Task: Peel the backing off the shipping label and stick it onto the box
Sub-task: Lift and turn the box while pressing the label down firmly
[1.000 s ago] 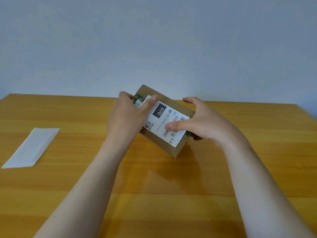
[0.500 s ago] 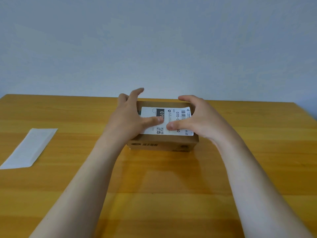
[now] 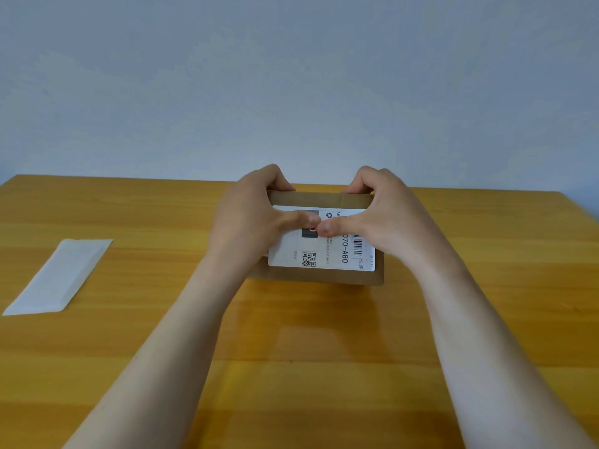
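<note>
A brown cardboard box [image 3: 324, 276] stands on the wooden table [image 3: 291, 367], its top face tilted toward me. The white shipping label [image 3: 324, 254], printed with a barcode, a QR code and "070-A80", lies flat on that face. My left hand [image 3: 249, 218] grips the box's left side, fingers hooked over the far edge, thumb pressing on the label. My right hand [image 3: 382, 215] mirrors it on the right side, thumb tip touching the left thumb at the label's middle. The hands hide the label's left part and upper right corner.
The peeled white backing strip [image 3: 60, 275] lies flat on the table at the far left, well apart from the box. A plain pale wall [image 3: 291, 92] rises behind the table's far edge.
The box was held up at an angle, then set square on the table. My fingers have now curled over its far edge and both thumbs have met on the label.
</note>
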`<state>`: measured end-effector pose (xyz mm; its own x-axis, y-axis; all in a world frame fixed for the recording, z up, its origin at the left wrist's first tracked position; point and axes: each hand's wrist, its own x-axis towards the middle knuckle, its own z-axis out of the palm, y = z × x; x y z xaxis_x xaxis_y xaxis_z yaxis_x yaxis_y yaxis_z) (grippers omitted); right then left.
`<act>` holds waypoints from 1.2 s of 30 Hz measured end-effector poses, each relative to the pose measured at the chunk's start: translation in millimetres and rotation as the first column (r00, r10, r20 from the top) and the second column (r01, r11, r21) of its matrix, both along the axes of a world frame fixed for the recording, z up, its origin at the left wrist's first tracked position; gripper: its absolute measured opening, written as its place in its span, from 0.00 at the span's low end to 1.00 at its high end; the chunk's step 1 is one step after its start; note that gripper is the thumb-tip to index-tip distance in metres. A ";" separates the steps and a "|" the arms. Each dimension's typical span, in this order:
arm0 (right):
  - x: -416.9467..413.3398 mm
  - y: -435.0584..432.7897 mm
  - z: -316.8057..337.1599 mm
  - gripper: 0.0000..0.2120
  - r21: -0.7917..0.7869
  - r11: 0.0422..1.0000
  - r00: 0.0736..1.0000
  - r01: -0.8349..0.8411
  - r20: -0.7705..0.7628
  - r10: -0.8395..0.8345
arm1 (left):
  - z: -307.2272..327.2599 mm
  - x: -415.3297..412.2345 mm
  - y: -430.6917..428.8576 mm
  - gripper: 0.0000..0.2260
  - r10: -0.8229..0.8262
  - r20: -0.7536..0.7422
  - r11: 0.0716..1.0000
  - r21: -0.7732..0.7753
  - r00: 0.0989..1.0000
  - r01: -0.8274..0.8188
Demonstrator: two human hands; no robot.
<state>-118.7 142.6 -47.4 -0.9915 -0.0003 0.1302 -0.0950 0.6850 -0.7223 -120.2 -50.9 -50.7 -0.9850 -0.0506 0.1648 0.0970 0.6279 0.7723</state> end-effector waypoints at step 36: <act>-6.9 4.1 -8.7 0.38 -0.310 0.941 0.959 0.135 0.278 -0.046 | -15.6 -10.9 -4.8 0.16 0.236 -0.098 0.972 0.043 0.967 -0.232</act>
